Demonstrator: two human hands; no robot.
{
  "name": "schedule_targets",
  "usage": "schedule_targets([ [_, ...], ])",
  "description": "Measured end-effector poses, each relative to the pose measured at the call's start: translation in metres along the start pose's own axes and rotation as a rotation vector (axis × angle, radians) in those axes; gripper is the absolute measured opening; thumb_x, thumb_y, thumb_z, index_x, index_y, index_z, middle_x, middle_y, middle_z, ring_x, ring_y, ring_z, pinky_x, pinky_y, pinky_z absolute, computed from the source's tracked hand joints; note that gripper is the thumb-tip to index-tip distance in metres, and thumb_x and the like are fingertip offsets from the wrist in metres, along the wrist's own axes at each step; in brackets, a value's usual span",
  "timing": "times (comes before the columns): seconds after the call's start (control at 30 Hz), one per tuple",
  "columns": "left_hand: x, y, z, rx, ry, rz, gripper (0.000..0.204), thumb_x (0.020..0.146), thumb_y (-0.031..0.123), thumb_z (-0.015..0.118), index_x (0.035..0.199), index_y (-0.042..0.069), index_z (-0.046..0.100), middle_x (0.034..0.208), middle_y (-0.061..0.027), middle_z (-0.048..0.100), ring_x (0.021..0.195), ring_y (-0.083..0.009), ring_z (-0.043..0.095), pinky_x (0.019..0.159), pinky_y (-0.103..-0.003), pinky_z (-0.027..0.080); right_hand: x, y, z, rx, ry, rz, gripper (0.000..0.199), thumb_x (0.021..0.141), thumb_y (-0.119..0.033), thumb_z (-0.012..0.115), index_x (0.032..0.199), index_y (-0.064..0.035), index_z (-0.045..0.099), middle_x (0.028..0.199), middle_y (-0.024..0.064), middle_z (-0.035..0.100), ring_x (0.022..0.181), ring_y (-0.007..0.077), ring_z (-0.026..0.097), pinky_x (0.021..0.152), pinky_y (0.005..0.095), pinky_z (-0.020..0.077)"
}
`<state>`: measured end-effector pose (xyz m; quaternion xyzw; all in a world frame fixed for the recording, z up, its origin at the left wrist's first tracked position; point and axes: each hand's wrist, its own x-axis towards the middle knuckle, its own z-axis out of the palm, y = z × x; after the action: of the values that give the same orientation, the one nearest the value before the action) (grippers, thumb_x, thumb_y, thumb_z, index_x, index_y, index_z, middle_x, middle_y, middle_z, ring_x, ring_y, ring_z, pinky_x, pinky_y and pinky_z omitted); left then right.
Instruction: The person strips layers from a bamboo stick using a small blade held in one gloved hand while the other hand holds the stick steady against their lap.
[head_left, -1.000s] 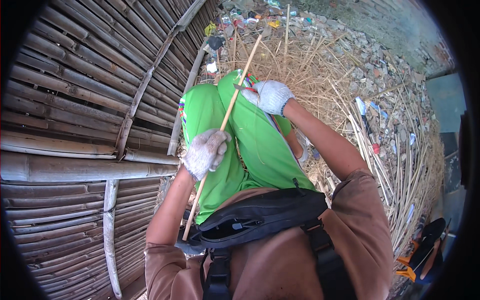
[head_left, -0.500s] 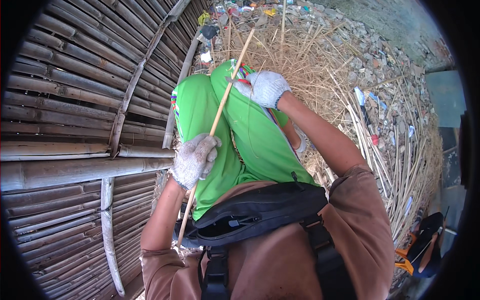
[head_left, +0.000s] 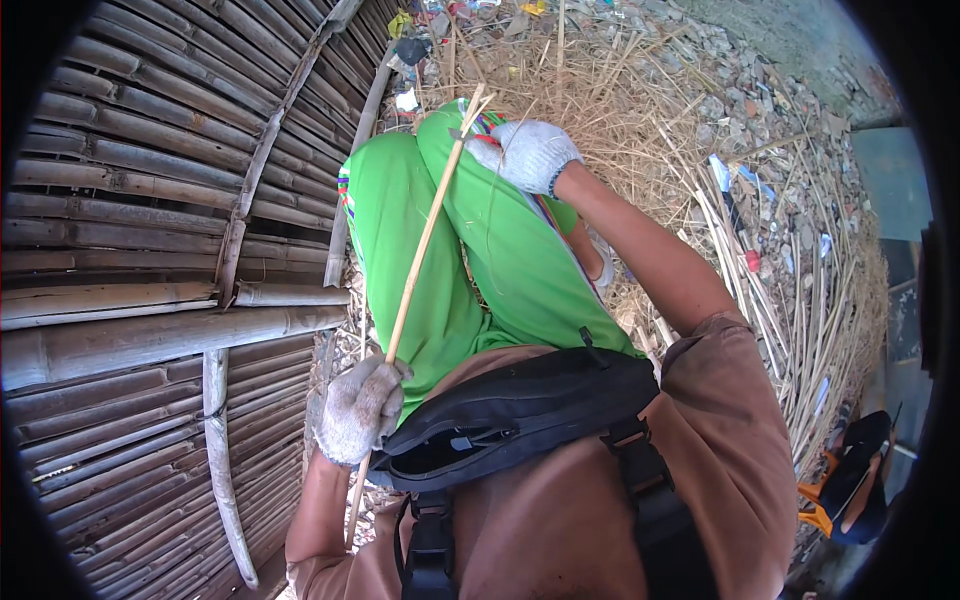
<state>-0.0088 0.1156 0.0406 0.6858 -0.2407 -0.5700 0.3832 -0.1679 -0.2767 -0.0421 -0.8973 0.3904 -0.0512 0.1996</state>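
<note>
My left hand (head_left: 360, 408), in a pale knitted glove, is closed around a long thin bamboo strip (head_left: 418, 250). The strip slants from beside my left arm up across my green trousers (head_left: 395, 215), its far tip splayed and split. My right hand (head_left: 530, 155), gloved too, is closed on a small knife (head_left: 487, 140) with a red handle, mostly hidden by the fingers. The short dark blade touches the strip close to its far end, above my right knee.
A bamboo slat wall (head_left: 140, 180) rises on my left. Dry shavings (head_left: 600, 110) cover the ground ahead, with rubble beyond. A pile of thin bamboo strips (head_left: 800, 350) lies on my right. An open black waist bag (head_left: 520, 410) sits across my lap.
My left hand has drawn back toward my body, pulling the strip along. The blade now meets the strip nearer its far end, which has splayed. My right hand has hardly moved.
</note>
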Motion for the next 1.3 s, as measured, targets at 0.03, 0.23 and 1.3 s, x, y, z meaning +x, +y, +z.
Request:
schedule_targets([
  [0.03,-0.01,-0.008,-0.004,0.024,0.011,0.006,0.03,0.116,0.028,0.053,0.111,0.003,0.068,0.07,0.0035,0.054,0.048,-0.0037,0.041,0.04,-0.022,0.031,0.0,-0.001,-0.001,0.013,0.007,0.019,0.087,0.104,-0.079,0.037,0.098,-0.0044,0.082,0.099,0.0294,0.078,0.094,0.0467,0.078,0.087,0.0584,0.061],
  [0.23,-0.056,-0.044,-0.011,0.069,0.127,0.068,0.035,0.115,0.031,0.056,0.113,0.0,0.073,0.077,0.0028,0.057,0.07,-0.0057,0.048,0.064,-0.026,0.04,0.004,0.003,0.002,0.026,-0.013,0.049,0.081,0.103,-0.079,0.044,0.1,-0.0056,0.08,0.098,0.0276,0.077,0.094,0.0462,0.076,0.086,0.0559,0.0591],
  [1.3,0.088,0.027,0.002,0.837,0.211,0.557,0.024,0.112,0.021,0.057,0.112,-0.001,0.066,0.085,-0.0326,0.068,0.082,-0.0539,0.069,0.07,-0.058,0.052,0.0,-0.004,-0.004,-0.022,-0.048,0.039,0.09,0.101,-0.085,0.036,0.106,-0.0079,0.082,0.101,0.0242,0.079,0.095,0.0429,0.078,0.086,0.0536,0.0616],
])
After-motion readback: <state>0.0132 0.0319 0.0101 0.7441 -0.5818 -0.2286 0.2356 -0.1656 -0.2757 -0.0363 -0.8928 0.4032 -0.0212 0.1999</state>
